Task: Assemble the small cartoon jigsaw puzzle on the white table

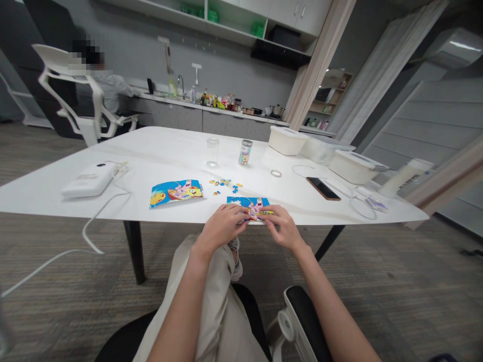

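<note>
A partly assembled jigsaw puzzle [252, 202] with blue and pink cartoon art lies at the table's near edge. From its left side, my left hand [226, 225] reaches in, fingers bent together on its lower part. My right hand [283, 226] comes from the other side, its fingertips pressed on the yellow lower right part. Both hands cover some of the picture, and whether a single piece is pinched is too small to see. Loose puzzle pieces [226, 183] lie just beyond. To the left rests a reference picture sheet [176, 193] with matching art, slightly curled.
On the white table [166, 146] stand a clear jar [212, 152] and a printed can [245, 153], with a ring [275, 173] nearby. A phone [323, 188], cables and lidded boxes [287, 141] are at right. A white device [90, 179] sits left. Another person [109, 90] sits behind.
</note>
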A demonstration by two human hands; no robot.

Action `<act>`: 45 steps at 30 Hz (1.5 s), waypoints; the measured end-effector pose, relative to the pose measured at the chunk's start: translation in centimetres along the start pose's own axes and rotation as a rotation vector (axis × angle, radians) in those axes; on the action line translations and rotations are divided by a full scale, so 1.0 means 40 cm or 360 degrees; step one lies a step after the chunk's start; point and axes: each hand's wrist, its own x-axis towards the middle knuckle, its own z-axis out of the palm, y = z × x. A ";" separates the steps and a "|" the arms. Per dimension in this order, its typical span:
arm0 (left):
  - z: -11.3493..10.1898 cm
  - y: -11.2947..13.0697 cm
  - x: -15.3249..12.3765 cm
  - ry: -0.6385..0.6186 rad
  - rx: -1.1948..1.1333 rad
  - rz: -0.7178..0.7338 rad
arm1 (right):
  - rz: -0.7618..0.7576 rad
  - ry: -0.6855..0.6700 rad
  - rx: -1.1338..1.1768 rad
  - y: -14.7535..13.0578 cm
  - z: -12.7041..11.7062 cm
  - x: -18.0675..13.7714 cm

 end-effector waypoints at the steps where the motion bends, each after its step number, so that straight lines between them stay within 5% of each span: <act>1: 0.000 0.000 0.000 0.0003 -0.0004 -0.0002 | 0.0027 0.0020 0.0007 -0.001 0.002 0.001; 6: 0.015 -0.002 0.004 0.0367 0.0196 -0.0554 | 0.0567 0.0366 -0.0097 0.003 0.015 0.013; 9: 0.028 -0.005 0.007 0.0377 0.0324 -0.0755 | 0.0754 0.0272 -0.0174 0.011 0.021 0.018; 20: 0.029 0.004 0.011 0.0310 0.0364 -0.0705 | 0.0747 -0.0281 -0.0370 0.006 0.023 0.020; 45: 0.030 0.004 0.008 0.0295 0.0366 -0.0692 | 0.0549 -0.0316 -0.0446 0.007 0.013 0.015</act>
